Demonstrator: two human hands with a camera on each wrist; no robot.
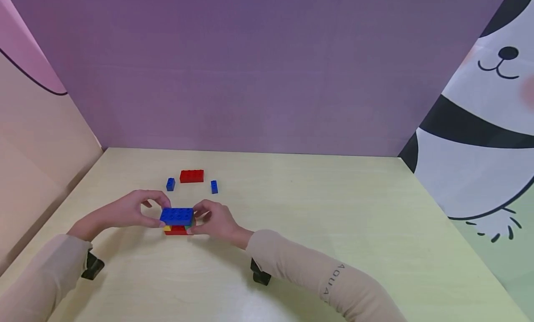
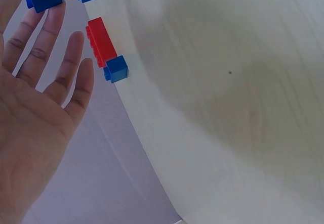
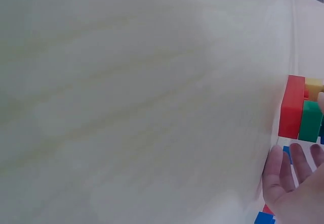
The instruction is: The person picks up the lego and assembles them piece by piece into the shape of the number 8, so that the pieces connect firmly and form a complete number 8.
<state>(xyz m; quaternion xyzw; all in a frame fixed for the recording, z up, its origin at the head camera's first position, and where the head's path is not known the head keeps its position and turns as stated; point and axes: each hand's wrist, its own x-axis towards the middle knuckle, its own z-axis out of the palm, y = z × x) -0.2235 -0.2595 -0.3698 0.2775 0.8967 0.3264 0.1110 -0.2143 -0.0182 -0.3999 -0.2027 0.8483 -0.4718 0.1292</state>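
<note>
A long blue plastic brick with studs (image 1: 177, 216) sits at the top of a small stack on the pale wood-grained bench (image 1: 317, 220), above a yellow brick (image 1: 168, 228) on the left, a green brick (image 3: 310, 121) on the right and a long red base brick (image 1: 177, 231) at the bottom; whether the blue one is pressed fully down cannot be told. The left hand (image 1: 133, 208) pinches its left end between thumb and forefinger, the remaining fingers spread apart, while the right hand (image 1: 214, 222) pinches its right end, thumb low at the front corner by the green brick. Behind the stack, and apart from it, lies a loose red rectangular studded brick (image 1: 192, 176), between a small blue brick (image 1: 170, 184) on the left and a second, narrow blue brick (image 1: 214, 186) on the right.
</note>
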